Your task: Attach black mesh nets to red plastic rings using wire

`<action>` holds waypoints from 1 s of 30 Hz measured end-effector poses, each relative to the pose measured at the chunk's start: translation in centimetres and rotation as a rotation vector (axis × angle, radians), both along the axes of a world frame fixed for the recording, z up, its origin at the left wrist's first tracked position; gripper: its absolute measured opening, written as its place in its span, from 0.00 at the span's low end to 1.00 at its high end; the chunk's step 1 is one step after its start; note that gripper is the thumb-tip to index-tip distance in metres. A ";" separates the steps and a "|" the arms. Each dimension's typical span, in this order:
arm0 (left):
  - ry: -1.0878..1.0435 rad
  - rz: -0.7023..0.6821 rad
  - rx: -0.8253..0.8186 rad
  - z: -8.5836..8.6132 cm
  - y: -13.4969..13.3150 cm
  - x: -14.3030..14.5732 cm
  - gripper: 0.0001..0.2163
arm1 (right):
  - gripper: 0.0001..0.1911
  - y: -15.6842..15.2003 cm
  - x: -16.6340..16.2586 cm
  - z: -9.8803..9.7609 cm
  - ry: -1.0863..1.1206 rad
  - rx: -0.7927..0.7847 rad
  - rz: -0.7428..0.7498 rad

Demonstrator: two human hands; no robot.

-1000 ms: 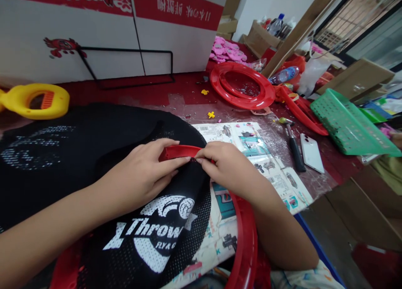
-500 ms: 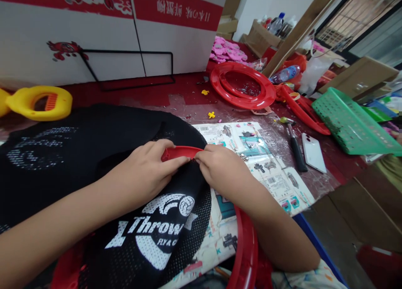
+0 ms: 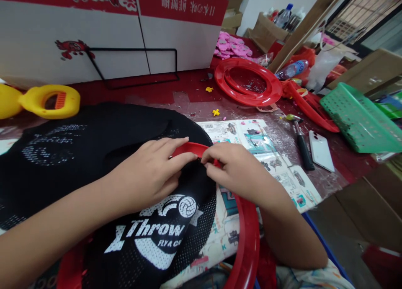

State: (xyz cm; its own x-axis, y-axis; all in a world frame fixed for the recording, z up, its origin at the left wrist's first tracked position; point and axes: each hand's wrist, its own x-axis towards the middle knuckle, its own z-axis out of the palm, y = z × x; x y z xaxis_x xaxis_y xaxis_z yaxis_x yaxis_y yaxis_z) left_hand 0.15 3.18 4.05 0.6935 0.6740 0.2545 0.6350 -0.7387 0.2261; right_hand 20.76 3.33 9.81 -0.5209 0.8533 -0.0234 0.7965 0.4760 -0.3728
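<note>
A black mesh fabric [image 3: 188, 188] with white "Throw" lettering lies partly over a red plastic ring [image 3: 246, 238]. At the ring's far rim, my left hand [image 3: 153, 167] presses the fabric's edge with its thumb, the fingers resting behind on the rim. Beside it, my right hand [image 3: 234, 169] pinches the same edge between thumb and forefinger, close to my left thumb tip. The exact spot between the right fingertips is mostly hidden. More black printed fabric [image 3: 125, 121] spreads out behind and left of my hands.
Red rings [image 3: 273, 88] lie at the back beside pink pieces [image 3: 232, 46]. To the right are a hammer [image 3: 303, 148], a white phone [image 3: 322, 150] and a green basket [image 3: 361, 121]. A yellow handled part [image 3: 69, 109] lies left, before a large carton [image 3: 109, 33] and black wire frame [image 3: 141, 50].
The view has shifted slightly, so things sit further right. My left fingers have straightened along the rim. My right fingers have drawn slightly apart from the rim while staying at the fabric's edge.
</note>
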 end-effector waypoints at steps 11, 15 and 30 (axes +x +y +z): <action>0.021 -0.026 0.058 -0.6 -0.1 -0.3 0.23 | 0.08 1.5 0.9 -0.7 0.223 -0.243 -0.172; 0.037 -0.030 0.068 -0.8 -0.1 -0.4 0.24 | 0.08 1.6 0.8 -0.8 0.230 -0.251 -0.172; 0.085 0.028 0.077 -1.1 0.0 -0.1 0.23 | 0.09 1.7 -0.3 -1.4 0.106 -0.137 -0.210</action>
